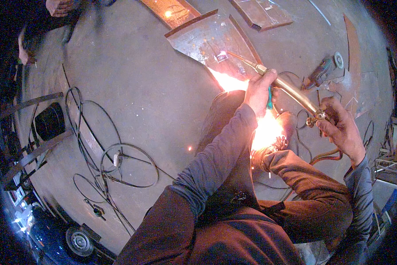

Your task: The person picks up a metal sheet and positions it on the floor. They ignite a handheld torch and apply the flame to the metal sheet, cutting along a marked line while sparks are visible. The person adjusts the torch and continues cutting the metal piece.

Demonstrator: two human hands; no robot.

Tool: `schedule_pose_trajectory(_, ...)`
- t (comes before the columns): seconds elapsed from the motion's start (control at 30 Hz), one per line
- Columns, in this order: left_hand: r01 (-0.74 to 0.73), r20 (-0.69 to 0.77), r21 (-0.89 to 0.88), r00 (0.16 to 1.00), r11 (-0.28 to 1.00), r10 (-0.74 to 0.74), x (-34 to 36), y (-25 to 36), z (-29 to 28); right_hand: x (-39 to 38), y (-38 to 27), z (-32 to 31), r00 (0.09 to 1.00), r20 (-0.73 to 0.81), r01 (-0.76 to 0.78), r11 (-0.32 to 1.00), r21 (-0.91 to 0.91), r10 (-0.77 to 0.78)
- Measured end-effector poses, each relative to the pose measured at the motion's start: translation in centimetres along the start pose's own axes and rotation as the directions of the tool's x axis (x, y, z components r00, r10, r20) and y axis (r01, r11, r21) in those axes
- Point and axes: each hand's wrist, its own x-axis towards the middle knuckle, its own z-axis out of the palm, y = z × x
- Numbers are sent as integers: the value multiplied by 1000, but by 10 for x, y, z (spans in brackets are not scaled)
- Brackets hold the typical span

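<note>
A brass cutting torch [295, 90] slants across the view, its nozzle over a steel plate [189, 39] with raised rusty edges. My left hand [259, 88] is closed around the torch's front part, a green piece below my fingers. My right hand [340, 128] grips the rear end by the valves, with hoses beneath it. Brilliant white glare and sparks [267, 130] spill below the plate and beside my shoe [284, 137], hiding what lies there.
Looped cables [108, 154] lie on the floor at left, near steel bars [35, 152]. An angle grinder [315, 75] and thin sheets lie at right, more plates [258, 13] at top. Another person's hand [27, 56] shows at upper left; a car wheel [79, 240] at lower left.
</note>
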Motion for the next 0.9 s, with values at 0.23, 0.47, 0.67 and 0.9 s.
schedule_pose_trajectory(0.23, -26, -22, 93, 999, 995, 28, -4, 2, 2, -1, 1, 0, 995, 4, -98, 995, 37, 98)
schedule_pose_trajectory(0.47, -88, 20, 156, 996, 984, 85, -7, 3, 5, -6, -4, 2, 986, 0, -162, 973, 166, 164)
schedule_pose_trajectory(0.67, -77, 25, 165, 997, 983, 74, -7, 2, 7, -4, -4, 3, 975, 89, -220, 932, 287, 203)
schedule_pose_trajectory(0.9, -226, 90, 199, 973, 954, 212, 2, -15, 1, -13, 9, -13, 985, -110, -80, 912, 403, 135)
